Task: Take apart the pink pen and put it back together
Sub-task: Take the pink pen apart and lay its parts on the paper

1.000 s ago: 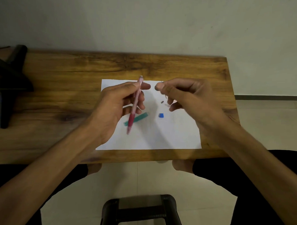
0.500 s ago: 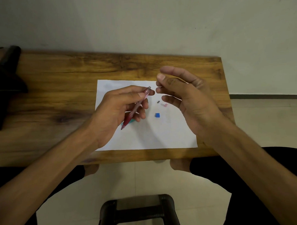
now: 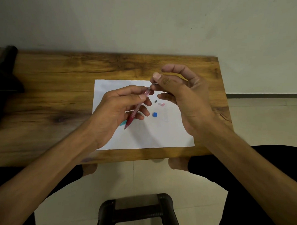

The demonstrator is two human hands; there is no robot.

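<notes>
The person sits at a wooden bench [image 3: 59, 98] with a white sheet of paper [image 3: 145, 137] laid flat on it. The left hand [image 3: 115, 111] grasps the pink pen [image 3: 137, 109] between thumb and fingers, above the paper. The pen slants, its dark red grip and tip pointing down toward the person and its open rear end raised toward the other hand. The right hand [image 3: 186, 97] is just beside that rear end, its thumb and forefinger pinching something very thin, like a wire or spring, right at the pen's opening; it is too small to say what it is. The other fingers of that hand are loosely spread.

On the paper between the two hands lie a small dark piece [image 3: 155, 101], a small pink piece [image 3: 161, 104] just beside it, and a blue square bit [image 3: 154, 114] nearer the person. A teal strip [image 3: 122, 123] pokes out from under the left hand. A dark stool [image 3: 137, 212] stands on the floor below the bench's edge.
</notes>
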